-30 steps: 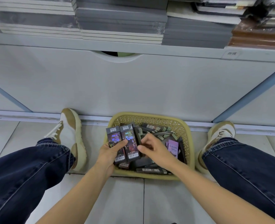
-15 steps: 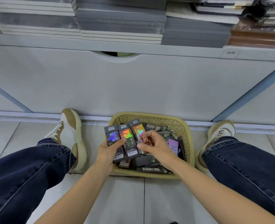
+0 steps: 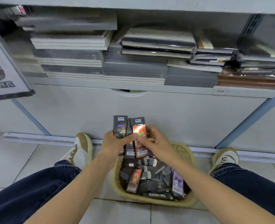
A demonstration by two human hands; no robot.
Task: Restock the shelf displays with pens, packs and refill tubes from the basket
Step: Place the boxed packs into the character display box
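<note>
A yellow woven basket [image 3: 186,203] sits on the floor between my feet, holding several dark packs, a purple pack [image 3: 177,181] and an orange pack [image 3: 134,179]. Above it I hold a fan of three tall dark packs [image 3: 130,126] upright. My left hand [image 3: 113,143] grips them from the left, thumb across their fronts. From the right, my right hand [image 3: 155,143] pinches the orange-fronted pack [image 3: 139,129]. The packs are lifted in front of the white shelf base.
A low shelf [image 3: 230,92] above holds stacks of grey notebooks [image 3: 133,68] and brown-wrapped books [image 3: 250,80]. A poster board [image 3: 2,78] leans at the left. My shoes [image 3: 81,151] and jeans-clad legs [image 3: 28,191] flank the basket on a tiled floor.
Both hands have lifted the three packs up out of the basket and closed them into a tighter fan. The view has tilted up, showing more of the shelf.
</note>
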